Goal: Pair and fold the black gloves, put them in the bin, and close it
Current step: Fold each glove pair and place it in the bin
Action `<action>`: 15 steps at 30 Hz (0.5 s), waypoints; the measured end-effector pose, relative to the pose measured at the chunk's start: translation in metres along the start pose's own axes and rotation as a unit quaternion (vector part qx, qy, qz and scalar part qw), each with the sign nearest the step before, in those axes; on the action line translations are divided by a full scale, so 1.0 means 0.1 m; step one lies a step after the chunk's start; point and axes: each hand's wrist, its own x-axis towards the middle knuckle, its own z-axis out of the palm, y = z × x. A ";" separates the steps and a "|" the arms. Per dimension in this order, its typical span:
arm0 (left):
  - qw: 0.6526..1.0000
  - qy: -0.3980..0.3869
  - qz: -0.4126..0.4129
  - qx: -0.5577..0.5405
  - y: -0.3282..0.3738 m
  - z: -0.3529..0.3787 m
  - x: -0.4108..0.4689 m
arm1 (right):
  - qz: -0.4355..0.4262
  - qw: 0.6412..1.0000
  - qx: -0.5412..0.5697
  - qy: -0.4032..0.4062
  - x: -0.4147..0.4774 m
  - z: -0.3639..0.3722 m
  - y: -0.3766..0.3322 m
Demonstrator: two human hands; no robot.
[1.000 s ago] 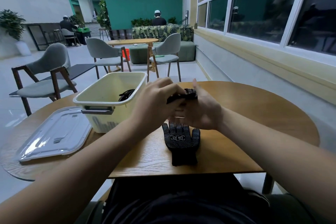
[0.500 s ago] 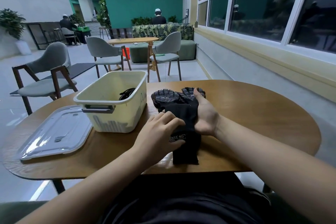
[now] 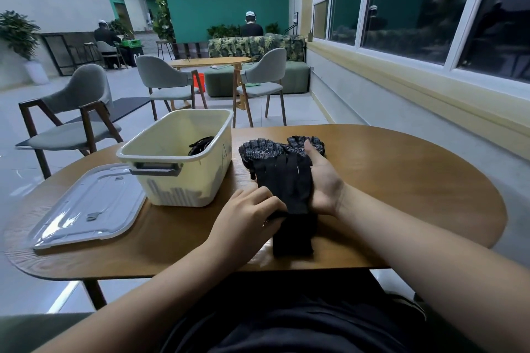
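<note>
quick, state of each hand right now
left hand: fingers bent on the gloves; whether it grips cannot be told
right hand: holds the gloves, thumb on top, fingers hidden beneath

The fingers of the right hand lie hidden beneath the black gloves.
</note>
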 end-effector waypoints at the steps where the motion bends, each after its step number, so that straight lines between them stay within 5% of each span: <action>1: 1.000 -0.006 0.003 -0.005 0.02 0.00 -0.03 | -0.004 1.000 -0.008 -0.005 -0.01 -0.01 0.00; 15: 0.995 -0.075 0.002 -0.061 0.12 0.07 -0.28 | 0.053 0.997 -0.056 -0.010 -0.06 -0.23 0.06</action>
